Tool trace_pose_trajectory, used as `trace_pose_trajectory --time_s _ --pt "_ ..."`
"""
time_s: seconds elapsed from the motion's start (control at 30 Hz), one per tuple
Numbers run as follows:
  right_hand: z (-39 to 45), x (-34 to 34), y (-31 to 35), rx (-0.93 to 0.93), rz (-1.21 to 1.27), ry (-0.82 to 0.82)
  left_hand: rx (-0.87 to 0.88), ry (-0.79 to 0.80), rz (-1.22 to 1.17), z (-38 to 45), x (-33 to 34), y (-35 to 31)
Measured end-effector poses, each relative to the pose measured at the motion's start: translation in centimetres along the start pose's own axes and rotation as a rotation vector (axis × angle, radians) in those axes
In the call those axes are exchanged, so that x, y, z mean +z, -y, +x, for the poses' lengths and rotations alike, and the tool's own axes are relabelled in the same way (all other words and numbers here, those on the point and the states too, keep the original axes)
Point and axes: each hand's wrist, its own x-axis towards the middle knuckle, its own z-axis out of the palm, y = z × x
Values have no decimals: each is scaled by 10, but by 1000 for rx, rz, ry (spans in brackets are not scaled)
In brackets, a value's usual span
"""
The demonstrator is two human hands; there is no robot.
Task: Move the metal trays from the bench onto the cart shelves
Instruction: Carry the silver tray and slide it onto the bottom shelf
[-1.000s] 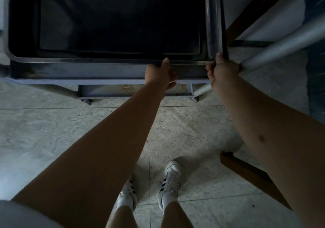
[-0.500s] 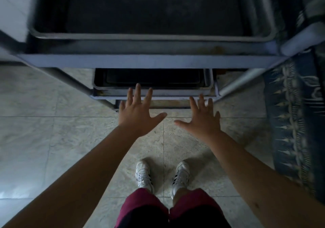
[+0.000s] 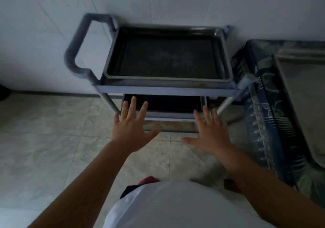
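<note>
Now both hands (image 3: 131, 129) hover farther from cart (image 3: 167, 88).

Both bare forearms reach up from the lower corners of the frame toward its centre. The left hand (image 3: 131, 131) sits left of centre, palm down, its fingers (image 3: 132, 107) straight and fanned apart, thumb stretched out to the right. The right hand (image 3: 210, 136) sits right of centre at about the same height, also palm down, fingers spread and slightly blurred, thumb pointing left. Neither hand holds anything, and the two thumbs point toward each other without touching.
</note>
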Motion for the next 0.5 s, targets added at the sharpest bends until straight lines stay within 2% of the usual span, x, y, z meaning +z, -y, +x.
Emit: trace_pose_trajectory --time_s 0.1,0.23,0.4,0.5 --pt "-15 -8 2 21 24 -49 61 -37 2 6 -13 2" --pt "-39 -9 7 98 71 -117 177 -11 5 14 -26 6" --pt "-75 -8 4 310 156 -206 286 -6 -35 34 -38 7" --pt "-111 -9 -4 455 178 -221 416 31 -13 42 -42 -17"
